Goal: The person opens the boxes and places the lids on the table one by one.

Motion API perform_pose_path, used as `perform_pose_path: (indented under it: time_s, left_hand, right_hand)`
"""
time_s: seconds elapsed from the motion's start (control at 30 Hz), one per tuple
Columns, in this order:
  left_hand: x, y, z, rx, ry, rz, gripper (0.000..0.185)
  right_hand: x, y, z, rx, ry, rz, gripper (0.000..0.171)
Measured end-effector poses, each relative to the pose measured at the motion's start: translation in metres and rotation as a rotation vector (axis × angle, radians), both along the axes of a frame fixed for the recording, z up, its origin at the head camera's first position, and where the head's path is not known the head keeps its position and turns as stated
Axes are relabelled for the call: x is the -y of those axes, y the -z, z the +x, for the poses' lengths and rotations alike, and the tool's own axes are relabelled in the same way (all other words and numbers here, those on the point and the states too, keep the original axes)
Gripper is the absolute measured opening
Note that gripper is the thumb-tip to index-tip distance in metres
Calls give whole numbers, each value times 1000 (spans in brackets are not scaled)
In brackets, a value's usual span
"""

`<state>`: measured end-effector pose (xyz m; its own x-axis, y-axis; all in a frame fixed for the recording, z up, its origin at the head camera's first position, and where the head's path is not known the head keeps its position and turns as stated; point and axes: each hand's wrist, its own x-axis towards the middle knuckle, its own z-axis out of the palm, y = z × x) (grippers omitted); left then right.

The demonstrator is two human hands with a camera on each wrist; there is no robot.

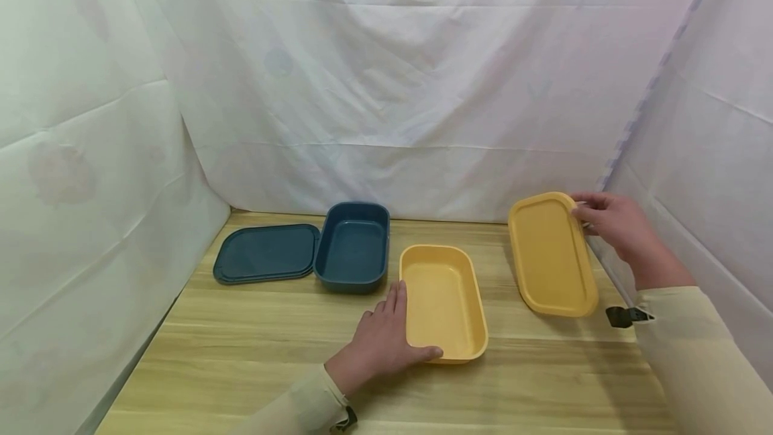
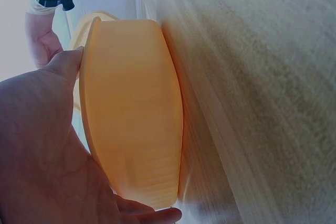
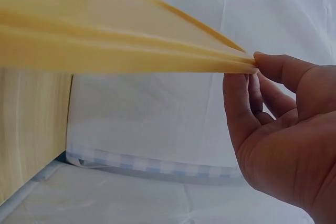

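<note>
My left hand (image 1: pixel 386 337) rests against a yellow rectangular container (image 1: pixel 443 304), uncovered and standing on the wooden table. Its straight fingers lie along the left wall, and the thumb reaches across the near rim. The left wrist view shows that container's outer wall (image 2: pixel 136 108) and the same hand (image 2: pixel 52 145) spread beside it. On the right, my right hand (image 1: pixel 616 227) pinches the far right corner of a yellow lid (image 1: pixel 552 257), which is tilted up. In the right wrist view the lid's edge (image 3: pixel 157 56) sits between thumb and fingertips of that hand (image 3: pixel 286 114).
A dark blue container (image 1: pixel 353 250) stands open at the back, left of the yellow one. Beside it lies a dark blue lid (image 1: pixel 266 254), touching or overlapping its left side in the head view. White cloth walls (image 1: pixel 392 86) enclose the table (image 1: pixel 241 354) at the back and sides.
</note>
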<state>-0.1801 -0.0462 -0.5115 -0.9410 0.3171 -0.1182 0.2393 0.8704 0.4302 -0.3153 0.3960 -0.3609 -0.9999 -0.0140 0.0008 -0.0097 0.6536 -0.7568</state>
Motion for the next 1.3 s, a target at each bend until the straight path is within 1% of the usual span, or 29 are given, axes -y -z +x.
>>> perform_pose_path:
  time_s: [0.27, 0.63, 0.83, 1.0, 1.17, 1.3]
  left_hand:
    - [0, -7, 2, 10, 4, 12, 143]
    - [-1, -7, 2, -1, 4, 0, 144]
    - [-3, -9, 3, -4, 10, 4, 144]
    - [-3, -9, 3, -3, 9, 6, 144]
    - [-4, -9, 3, -2, 6, 6, 144]
    - [-4, -10, 3, -1, 5, 7, 144]
  right_hand:
    - [8, -6, 0, 3, 4, 41, 57]
    - [17, -17, -2, -10, 13, 139, 50]
    - [16, -15, -4, -26, 21, 162, 48]
    - [16, -17, -3, -22, 30, 183, 47]
    - [16, -19, -3, -34, 42, 225, 43]
    - [15, -16, -4, -57, 49, 265, 39]
